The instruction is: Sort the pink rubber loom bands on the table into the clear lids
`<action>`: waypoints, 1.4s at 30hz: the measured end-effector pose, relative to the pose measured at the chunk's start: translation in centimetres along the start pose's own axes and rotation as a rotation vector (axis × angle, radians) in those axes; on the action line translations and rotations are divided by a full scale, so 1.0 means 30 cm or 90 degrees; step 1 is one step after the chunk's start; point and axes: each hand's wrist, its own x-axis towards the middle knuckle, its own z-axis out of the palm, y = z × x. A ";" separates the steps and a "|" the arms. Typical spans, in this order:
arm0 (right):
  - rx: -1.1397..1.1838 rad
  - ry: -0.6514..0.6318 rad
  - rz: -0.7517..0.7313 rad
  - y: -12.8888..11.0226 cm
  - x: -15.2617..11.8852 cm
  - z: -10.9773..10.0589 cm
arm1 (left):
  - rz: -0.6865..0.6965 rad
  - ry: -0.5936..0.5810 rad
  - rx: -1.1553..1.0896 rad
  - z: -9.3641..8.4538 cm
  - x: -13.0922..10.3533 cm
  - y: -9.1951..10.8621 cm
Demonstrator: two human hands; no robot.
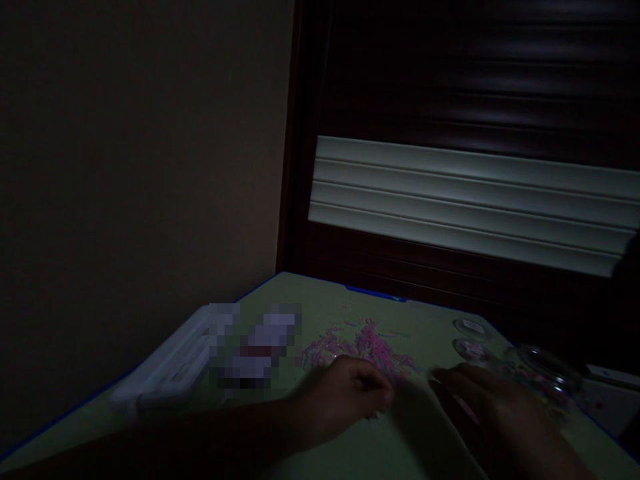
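Thin pink and pale-coloured strands, which look like small rubber bands (373, 347), lie in a loose pile on the pale green table (410, 440). Just in front of the pile is my left hand (345, 403). Its fingers curl towards the thumb in a pinch, and what they hold, if anything, is too dark to see. My right hand (500, 410) is to the right, blurred, its fingers drawn together and pointing left. A pinkish sliver shows beneath it, too unclear to name. Beside this hand stands a clear jar (550, 373) with coloured bits around its base.
A white plastic tray (165, 363) lies along the left table edge, with a pixelated object (260, 347) beside it. Two small clear round containers (470, 348) sit at the back right. A wall (150, 167) and a slatted panel (450, 193) bound the table.
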 end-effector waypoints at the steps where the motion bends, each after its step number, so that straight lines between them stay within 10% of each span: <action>1: 0.037 -0.031 -0.001 -0.011 0.005 0.005 | -0.004 0.000 0.012 0.000 -0.001 0.003; 10: 0.094 -0.116 -0.038 -0.056 0.006 0.067 | 0.004 0.000 0.113 -0.014 0.002 -0.001; 21: 0.081 -0.093 -0.080 -0.051 0.001 0.090 | 0.084 0.119 0.705 -0.207 0.006 0.060; 28: 0.077 -0.080 -0.083 -0.041 -0.009 0.124 | -0.013 0.161 0.745 -0.298 0.008 0.103; 42: 0.079 -0.125 -0.072 -0.061 -0.002 0.078 | -0.053 0.155 0.772 -0.294 -0.021 0.067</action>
